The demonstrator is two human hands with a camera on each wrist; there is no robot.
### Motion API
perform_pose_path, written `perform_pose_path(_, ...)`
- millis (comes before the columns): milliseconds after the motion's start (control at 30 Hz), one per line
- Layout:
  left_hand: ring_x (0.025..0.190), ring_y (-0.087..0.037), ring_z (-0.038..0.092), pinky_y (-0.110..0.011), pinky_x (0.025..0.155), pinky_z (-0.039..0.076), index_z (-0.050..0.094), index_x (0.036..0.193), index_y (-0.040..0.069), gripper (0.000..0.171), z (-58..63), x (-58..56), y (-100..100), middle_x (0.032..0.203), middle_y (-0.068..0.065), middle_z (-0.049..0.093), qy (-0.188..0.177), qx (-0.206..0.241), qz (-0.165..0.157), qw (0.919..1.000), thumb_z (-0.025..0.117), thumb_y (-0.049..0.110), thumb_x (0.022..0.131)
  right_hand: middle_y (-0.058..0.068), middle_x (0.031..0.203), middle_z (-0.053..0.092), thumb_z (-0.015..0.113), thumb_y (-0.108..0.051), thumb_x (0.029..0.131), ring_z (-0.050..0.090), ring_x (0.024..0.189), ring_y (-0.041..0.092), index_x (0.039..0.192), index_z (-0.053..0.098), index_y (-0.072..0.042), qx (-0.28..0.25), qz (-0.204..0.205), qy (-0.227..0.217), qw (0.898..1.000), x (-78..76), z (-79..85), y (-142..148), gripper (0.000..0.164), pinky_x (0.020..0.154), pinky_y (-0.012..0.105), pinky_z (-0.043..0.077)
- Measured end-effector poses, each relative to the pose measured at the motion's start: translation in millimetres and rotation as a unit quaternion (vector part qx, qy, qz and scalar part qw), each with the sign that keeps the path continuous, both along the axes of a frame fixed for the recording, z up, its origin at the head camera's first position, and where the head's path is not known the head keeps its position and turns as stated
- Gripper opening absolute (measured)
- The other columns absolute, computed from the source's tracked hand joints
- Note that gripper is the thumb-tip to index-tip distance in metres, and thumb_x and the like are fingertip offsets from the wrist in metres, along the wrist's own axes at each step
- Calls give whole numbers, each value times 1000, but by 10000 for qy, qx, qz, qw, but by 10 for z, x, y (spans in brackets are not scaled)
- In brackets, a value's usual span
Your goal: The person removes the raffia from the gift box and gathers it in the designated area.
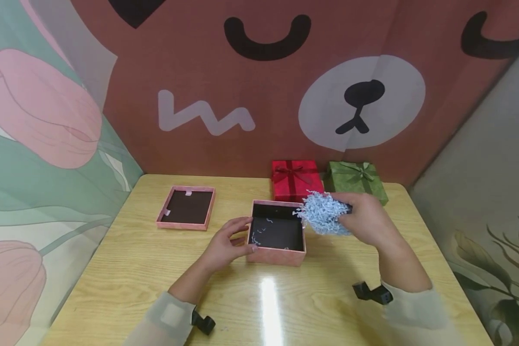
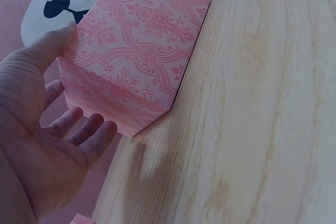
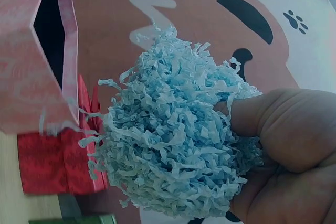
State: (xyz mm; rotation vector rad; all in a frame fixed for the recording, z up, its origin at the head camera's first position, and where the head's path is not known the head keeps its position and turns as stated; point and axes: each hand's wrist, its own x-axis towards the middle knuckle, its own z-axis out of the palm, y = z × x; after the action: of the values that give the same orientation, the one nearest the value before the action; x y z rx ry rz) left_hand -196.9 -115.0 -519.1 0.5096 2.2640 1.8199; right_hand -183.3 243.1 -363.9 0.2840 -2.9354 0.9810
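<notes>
Midway along the table stands an uncovered pink patterned box with a dark inside and a few pale blue shreds on its floor. My left hand holds it by the left side, thumb at the near-left rim and index finger farther back along the edge. The same hand shows its other fingers bent beside the box wall. My right hand grips a fluffy clump of light blue shredded paper just right of the box. In the right wrist view the thumb presses into the clump.
A pink lid with a dark inside lies at the back left. At the back right are a red gift box and a green gift box, both with bows. Behind the table hangs a cloth printed with a bear.
</notes>
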Motion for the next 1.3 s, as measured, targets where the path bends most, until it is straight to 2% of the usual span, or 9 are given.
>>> perform_pose_path(267, 138, -33, 51, -50, 113, 46, 56, 150, 24, 72, -9, 0, -2, 154, -3, 46, -4, 20, -28, 10000, 87, 13, 86, 25, 126, 69, 60, 7, 82, 42, 56, 16, 137, 65, 2, 148, -178, 45, 9997, 108, -69, 301, 56, 43, 27, 35)
perform_pose_path(367, 138, -33, 51, -50, 113, 46, 56, 150, 23, 72, -2, 7, -7, 154, -2, 46, -14, 19, -15, 10000, 87, 13, 86, 24, 118, 71, 61, 7, 82, 36, 51, 13, 138, 64, 4, 180, -272, 49, 9995, 142, -121, 414, 56, 43, 27, 34)
perform_pose_path(467, 138, -32, 51, -49, 113, 46, 56, 150, 24, 72, 7, 10, -7, 154, -2, 46, -31, 2, -12, 10000, 87, 14, 86, 22, 100, 72, 61, 6, 83, 29, 45, 10, 141, 60, 5, 192, -423, -143, 9988, 170, -182, 534, 58, 42, 27, 34)
perform_pose_path(667, 138, -32, 51, -49, 113, 46, 56, 150, 25, 72, 5, 8, -4, 154, -2, 46, -60, -22, 5, 10000, 87, 14, 86, 30, 116, 66, 59, 4, 85, 30, 45, 11, 143, 56, 7, 244, -622, -437, 9968, 182, -363, 762, 58, 41, 28, 35)
perform_pose_path(733, 138, -34, 50, -50, 113, 46, 56, 150, 24, 72, -4, 5, -2, 154, -3, 46, -61, 14, -3, 10000, 87, 15, 86, 33, 126, 63, 62, 3, 85, 48, 55, 20, 141, 58, 9, 351, -685, -461, 9960, 183, -435, 832, 57, 48, 34, 44)
perform_pose_path(800, 139, -35, 50, -50, 113, 46, 56, 150, 24, 72, -8, 6, 2, 153, -3, 46, -77, 23, -3, 10000, 87, 16, 86, 36, 131, 61, 67, 2, 84, 61, 77, 32, 138, 60, 10, 493, -748, -442, 9950, 187, -504, 899, 55, 60, 41, 51)
perform_pose_path(900, 139, -36, 49, -50, 113, 46, 56, 151, 25, 73, -10, 7, 6, 153, -2, 46, -85, 46, -10, 10000, 88, 16, 86, 37, 134, 59, 70, 1, 84, 59, 107, 41, 136, 62, 9, 647, -795, -384, 9940, 201, -595, 994, 53, 74, 46, 50)
perform_pose_path(1100, 138, -32, 51, -46, 112, 47, 57, 150, 29, 72, 13, 15, 5, 152, 2, 47, -148, 17, 6, 9999, 88, 18, 86, 36, 134, 59, 68, 0, 85, 60, 113, 48, 137, 61, 9, 758, -857, -427, 9925, 253, -724, 1166, 53, 76, 50, 52)
perform_pose_path(1300, 138, -28, 51, -42, 112, 48, 57, 149, 31, 71, 9, 5, -1, 151, 4, 48, -210, -36, 20, 9998, 88, 19, 86, 39, 134, 57, 65, -1, 87, 57, 90, 36, 138, 60, 10, 815, -934, -592, 9905, 326, -832, 1320, 52, 63, 36, 42)
